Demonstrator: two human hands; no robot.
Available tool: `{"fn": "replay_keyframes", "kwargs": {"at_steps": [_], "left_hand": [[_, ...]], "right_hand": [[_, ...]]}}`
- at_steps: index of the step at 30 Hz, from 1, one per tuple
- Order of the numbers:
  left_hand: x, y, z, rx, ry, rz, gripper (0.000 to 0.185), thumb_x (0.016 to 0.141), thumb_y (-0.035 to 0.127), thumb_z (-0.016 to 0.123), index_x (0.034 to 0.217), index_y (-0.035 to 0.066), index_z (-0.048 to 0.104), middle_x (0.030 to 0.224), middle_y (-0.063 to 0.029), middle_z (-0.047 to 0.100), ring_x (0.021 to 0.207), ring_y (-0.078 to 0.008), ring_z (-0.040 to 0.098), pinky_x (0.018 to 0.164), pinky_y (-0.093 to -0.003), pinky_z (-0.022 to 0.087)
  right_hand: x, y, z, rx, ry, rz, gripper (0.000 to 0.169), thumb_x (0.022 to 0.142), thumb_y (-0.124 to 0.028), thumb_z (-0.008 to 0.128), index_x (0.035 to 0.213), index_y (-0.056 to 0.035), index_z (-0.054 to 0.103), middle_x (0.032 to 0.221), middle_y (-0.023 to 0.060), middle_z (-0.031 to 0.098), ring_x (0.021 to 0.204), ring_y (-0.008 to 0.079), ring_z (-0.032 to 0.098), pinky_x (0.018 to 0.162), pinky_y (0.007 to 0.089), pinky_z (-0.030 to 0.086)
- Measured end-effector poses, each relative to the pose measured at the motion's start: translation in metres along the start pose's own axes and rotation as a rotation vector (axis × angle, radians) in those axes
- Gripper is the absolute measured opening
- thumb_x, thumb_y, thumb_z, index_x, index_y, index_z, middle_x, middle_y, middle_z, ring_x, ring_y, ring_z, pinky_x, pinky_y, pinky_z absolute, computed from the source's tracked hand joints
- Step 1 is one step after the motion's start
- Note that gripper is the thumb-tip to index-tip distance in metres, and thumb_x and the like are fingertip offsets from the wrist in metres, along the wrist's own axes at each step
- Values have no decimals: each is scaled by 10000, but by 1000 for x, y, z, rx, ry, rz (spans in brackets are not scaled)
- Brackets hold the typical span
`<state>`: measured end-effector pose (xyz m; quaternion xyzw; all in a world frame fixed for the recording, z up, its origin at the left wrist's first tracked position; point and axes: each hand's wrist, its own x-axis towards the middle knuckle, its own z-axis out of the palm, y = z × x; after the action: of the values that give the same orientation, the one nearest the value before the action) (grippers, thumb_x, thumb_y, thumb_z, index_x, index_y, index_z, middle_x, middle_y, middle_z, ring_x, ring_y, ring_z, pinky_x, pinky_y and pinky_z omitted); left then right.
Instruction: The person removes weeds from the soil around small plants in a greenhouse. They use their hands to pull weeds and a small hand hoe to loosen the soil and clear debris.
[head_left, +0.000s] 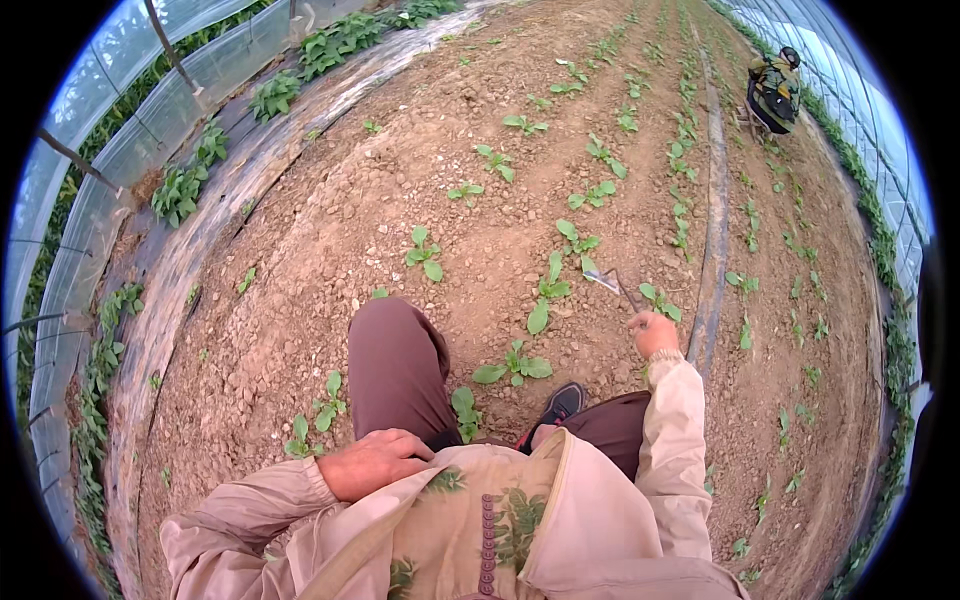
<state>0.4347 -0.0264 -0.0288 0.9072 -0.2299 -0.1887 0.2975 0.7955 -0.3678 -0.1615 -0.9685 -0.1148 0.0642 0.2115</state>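
Note:
My right hand (654, 334) is closed around the handle of a small hand hoe (604, 280), out in front of me to the right. The metal blade is close to the soil, beside a leaf of a green seedling (577, 240). Another seedling (662, 301) grows just above my hand. My left hand (377, 463) rests on my lap by the edge of my jacket, holding no visible object; its fingers are partly curled. Between my legs stands a broad-leaved seedling (515, 365), with a second (466, 412) close to my bent knee.
Rows of seedlings run away over crumbly brown soil. A flat drip hose (712, 202) lies along the right. Farther off at the right, a person (774, 86) is low among the rows. Black mulch film (225, 161) and leafy plants (178, 193) line the plastic tunnel's left side.

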Motion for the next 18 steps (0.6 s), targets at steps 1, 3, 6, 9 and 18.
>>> {"fn": "replay_keyframes", "kwargs": {"at_steps": [1, 3, 6, 9, 18], "left_hand": [[-10, 2, -5, 7, -10, 23, 378, 827, 193, 574, 1189, 89, 598, 1242, -87, 529, 1186, -289, 473, 999, -408, 387], [-26, -1, -3, -31, -5, 48, 391, 811, 186, 592, 1186, 75, 595, 1248, -101, 531, 1183, -319, 476, 997, -437, 384], [-39, -20, 11, -195, -54, -35, 363, 831, 169, 577, 1178, 66, 600, 1258, -117, 538, 1187, -324, 484, 994, -445, 387], [-36, -46, 36, -168, 16, -78, 315, 870, 196, 537, 1128, 31, 611, 1152, -133, 580, 1107, -309, 534, 943, -404, 418], [-10, -44, 33, -153, -158, -259, 322, 855, 253, 550, 1128, 92, 606, 1129, -161, 617, 1070, -350, 581, 888, -430, 466]], "right_hand": [[7, 6, 0, 53, -66, -8, 137, 799, -101, 653, 903, -145, 732, 901, 132, 701, 878, 268, 670, 801, 363, 513], [5, -9, -4, 101, -77, 52, 128, 805, -127, 649, 898, -153, 733, 894, 115, 703, 875, 263, 670, 795, 367, 514], [5, -26, -7, 130, -46, 67, 143, 787, -139, 646, 895, -168, 734, 894, 98, 706, 887, 261, 666, 805, 361, 511], [8, -27, -10, 178, -50, 104, 168, 771, -127, 638, 899, -176, 735, 912, 99, 705, 905, 271, 660, 817, 363, 508], [1, -22, -22, 148, -146, 239, 202, 794, -110, 636, 954, -181, 737, 993, 114, 700, 978, 272, 651, 872, 366, 498]]}}
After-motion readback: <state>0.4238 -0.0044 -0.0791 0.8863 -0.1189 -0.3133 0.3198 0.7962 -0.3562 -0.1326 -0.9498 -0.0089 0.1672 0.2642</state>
